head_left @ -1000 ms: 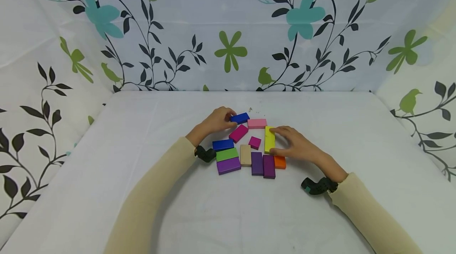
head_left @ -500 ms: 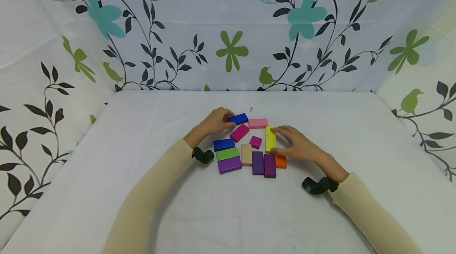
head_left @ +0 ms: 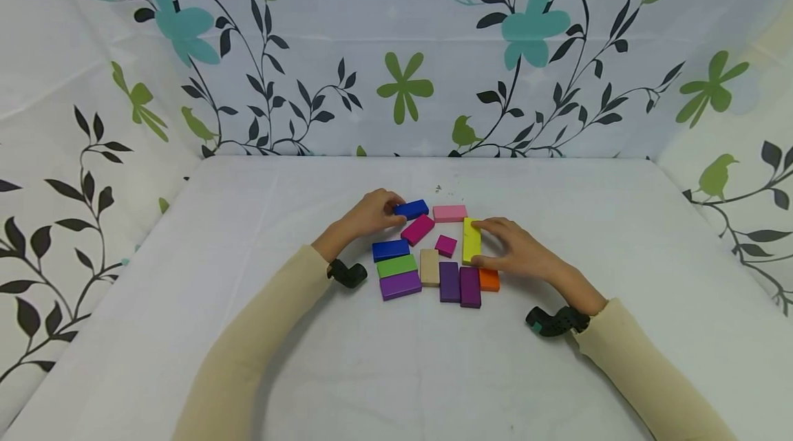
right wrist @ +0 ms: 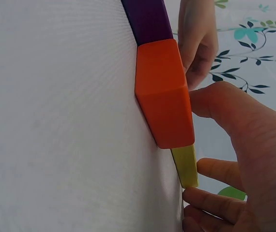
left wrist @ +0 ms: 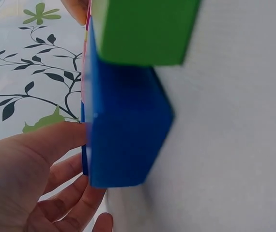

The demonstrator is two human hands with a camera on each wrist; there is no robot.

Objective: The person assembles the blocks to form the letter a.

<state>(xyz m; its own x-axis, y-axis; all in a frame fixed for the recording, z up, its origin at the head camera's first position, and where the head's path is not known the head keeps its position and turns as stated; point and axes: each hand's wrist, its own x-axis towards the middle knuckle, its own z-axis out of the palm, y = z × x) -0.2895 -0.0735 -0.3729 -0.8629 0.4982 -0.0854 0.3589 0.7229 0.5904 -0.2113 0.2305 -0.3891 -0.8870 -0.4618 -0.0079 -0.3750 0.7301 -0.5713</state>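
A blue block [head_left: 411,209] lies at the back of a group of coloured blocks, its left end pinched between thumb and fingers of my left hand [head_left: 370,214]. My right hand [head_left: 519,248] spans a yellow block [head_left: 471,241], thumb at the near end and a fingertip at the far end. Right of the blue one sits a pink block [head_left: 450,213], a small gap between them. A magenta block [head_left: 418,229] lies tilted just below. In the left wrist view a nearer blue block [left wrist: 128,140] partly covers the held one.
Blue, green [head_left: 397,266] and violet [head_left: 400,285] blocks form a stack of rows at left. Beige [head_left: 429,267], purple [head_left: 449,282], plum [head_left: 470,287] and orange [head_left: 489,280] blocks line the front. A small magenta block [head_left: 445,245] lies mid-group on the white-covered table [head_left: 421,365].
My left hand has drawn the blue block a little left and nearer, opening a gap from the pink block. My right hand stays at the yellow block.
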